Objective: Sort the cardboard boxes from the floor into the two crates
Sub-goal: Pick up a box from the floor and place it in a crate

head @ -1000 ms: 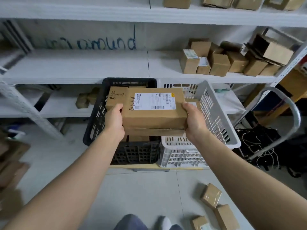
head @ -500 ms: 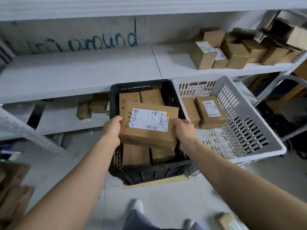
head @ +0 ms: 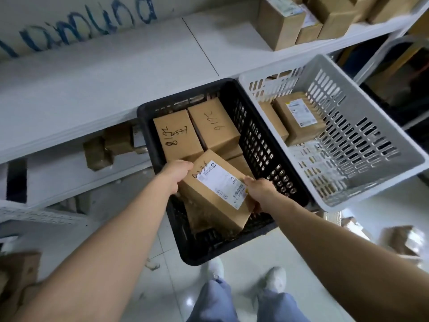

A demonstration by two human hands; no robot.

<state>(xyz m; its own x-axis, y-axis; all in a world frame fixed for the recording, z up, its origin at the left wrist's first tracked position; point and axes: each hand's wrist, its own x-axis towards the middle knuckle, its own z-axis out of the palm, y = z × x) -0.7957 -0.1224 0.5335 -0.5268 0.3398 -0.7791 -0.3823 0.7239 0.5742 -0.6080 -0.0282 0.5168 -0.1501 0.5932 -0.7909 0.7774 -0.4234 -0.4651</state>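
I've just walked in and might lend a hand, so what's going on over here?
A person is sorting cardboard boxes into two crates. The left hand and right hand both grip a labelled box, held tilted inside the black crate above other boxes already packed there. The white crate beside it holds two more boxes. Loose boxes lie on the floor to the right.

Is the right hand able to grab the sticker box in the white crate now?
Likely not yet: the right hand grips the tilted box in the black crate. Once free, probably yes; the white crate is open-topped and nothing covers the sticker box.
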